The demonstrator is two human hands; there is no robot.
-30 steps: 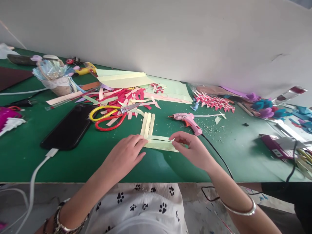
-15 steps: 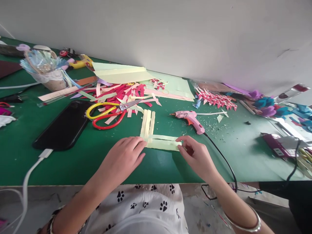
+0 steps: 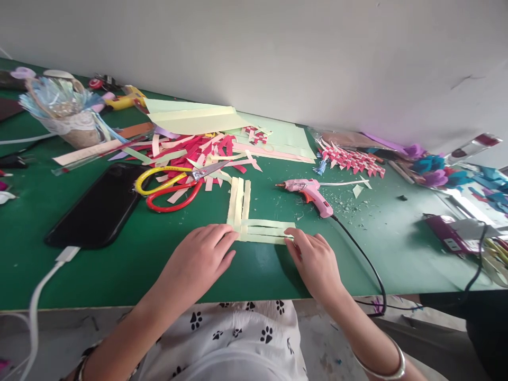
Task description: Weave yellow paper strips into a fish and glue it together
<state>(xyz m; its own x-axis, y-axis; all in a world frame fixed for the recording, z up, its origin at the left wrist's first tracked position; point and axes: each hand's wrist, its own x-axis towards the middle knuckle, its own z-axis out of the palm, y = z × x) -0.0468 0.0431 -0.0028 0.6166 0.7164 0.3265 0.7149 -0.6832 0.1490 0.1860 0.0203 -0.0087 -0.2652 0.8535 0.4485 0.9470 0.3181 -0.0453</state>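
Note:
Pale yellow paper strips point(image 3: 254, 225) lie on the green table point(image 3: 119, 264) in an L shape: several run away from me and several run to the right, crossing at the near left corner. My left hand point(image 3: 200, 259) lies flat with its fingertips pressing on that crossing corner. My right hand point(image 3: 313, 262) rests at the right ends of the sideways strips, its fingertips touching the end of the nearest one.
Yellow and red scissors point(image 3: 170, 185) lie by a heap of red and pink paper strips point(image 3: 206, 151). A pink glue gun point(image 3: 311, 191) with a black cord lies to the right. A black phone point(image 3: 95, 209) on a white cable lies left. Woven pink strips point(image 3: 351, 161) sit further back.
My right hand has moved right and down, from over the middle of the sideways strips to their right ends. The strips now lie flatter and straighter. My left hand has stayed on the corner.

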